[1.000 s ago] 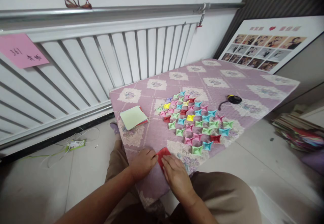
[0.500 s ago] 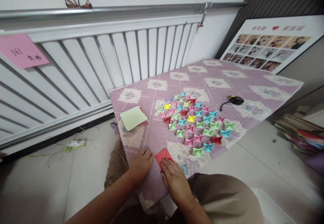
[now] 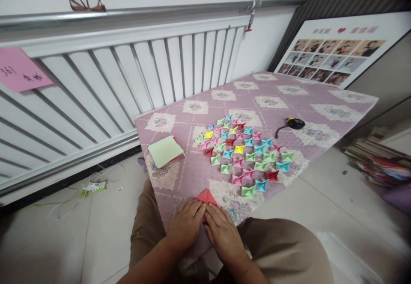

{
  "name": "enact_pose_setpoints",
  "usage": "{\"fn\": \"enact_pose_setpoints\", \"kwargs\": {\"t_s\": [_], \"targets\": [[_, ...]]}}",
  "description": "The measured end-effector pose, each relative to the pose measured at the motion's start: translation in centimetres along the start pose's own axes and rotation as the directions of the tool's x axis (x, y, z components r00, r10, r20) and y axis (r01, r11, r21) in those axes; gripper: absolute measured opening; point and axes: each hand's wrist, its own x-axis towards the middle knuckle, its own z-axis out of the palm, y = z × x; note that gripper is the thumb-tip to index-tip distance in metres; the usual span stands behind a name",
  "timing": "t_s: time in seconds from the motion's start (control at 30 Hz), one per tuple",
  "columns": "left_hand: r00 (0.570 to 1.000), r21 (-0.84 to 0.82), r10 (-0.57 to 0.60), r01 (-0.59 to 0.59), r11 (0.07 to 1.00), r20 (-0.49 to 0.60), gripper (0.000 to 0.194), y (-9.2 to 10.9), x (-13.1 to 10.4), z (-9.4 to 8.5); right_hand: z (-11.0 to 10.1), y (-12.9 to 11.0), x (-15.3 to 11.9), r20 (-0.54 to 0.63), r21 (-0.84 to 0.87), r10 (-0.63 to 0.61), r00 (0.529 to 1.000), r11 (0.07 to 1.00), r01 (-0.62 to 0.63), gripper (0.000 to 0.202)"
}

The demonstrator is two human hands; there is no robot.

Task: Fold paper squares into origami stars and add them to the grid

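A red folded paper (image 3: 207,196) lies near the front corner of the cloth-covered table, one of its corners pointing away from me. My left hand (image 3: 187,220) presses its fingertips on the paper's left side. On the other side, the fingers of my right hand (image 3: 222,228) hold the paper down, close against the left fingertips. Both hands hide the near part of the paper. Beyond it stand rows of small folded paper shapes (image 3: 239,149) in green, pink, blue, red and yellow. To the left lies a stack of paper sheets (image 3: 166,151), pale green on top.
A purple patterned tablecloth (image 3: 180,123) covers the table. A black and yellow object with a strap (image 3: 294,123) lies at the right. Behind are a white radiator (image 3: 160,70) and a photo board (image 3: 334,53). A power strip (image 3: 93,187) sits on the floor at left.
My left hand has moved right, from beside the red paper onto it. My right hand stays on the paper. The view has shifted slightly.
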Motion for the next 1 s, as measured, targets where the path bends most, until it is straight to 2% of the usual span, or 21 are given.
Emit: {"fn": "enact_pose_setpoints", "kwargs": {"t_s": [0.1,0.3,0.6,0.77,0.9,1.0], "targets": [[0.999,-0.019,0.012,-0.012,1.0,0.03,0.038,0.0,0.1,-0.6,-0.3,0.4,-0.9,0.015,-0.027,0.02,1.0,0.999,-0.02,0.04],[0.991,-0.054,0.051,-0.045,0.998,0.121,0.054,-0.1,0.2,-1.7,-0.3,1.0,-1.8,0.015,-0.079,0.033,0.999,0.996,-0.031,0.044],[0.995,-0.086,0.025,-0.016,0.996,0.101,0.044,-0.1,0.3,-1.4,-0.1,1.4,-2.2,0.0,-0.068,0.092,0.996,0.993,-0.092,0.039],[0.993,-0.089,0.03,-0.02,0.996,0.111,0.044,0.0,0.5,-1.7,-0.7,2.0,-0.3,-0.061,0.085,0.221,0.973,0.973,-0.215,0.022],[0.99,-0.105,0.024,-0.009,0.994,0.136,0.045,0.1,0.7,-2.2,-1.1,2.3,2.6,-0.107,0.088,0.309,0.945,0.95,-0.301,0.032],[0.99,-0.114,0.019,-0.002,0.993,0.142,0.046,0.1,0.8,-2.3,-0.6,2.2,4.0,-0.129,0.06,0.341,0.931,0.94,-0.336,0.029]]}}
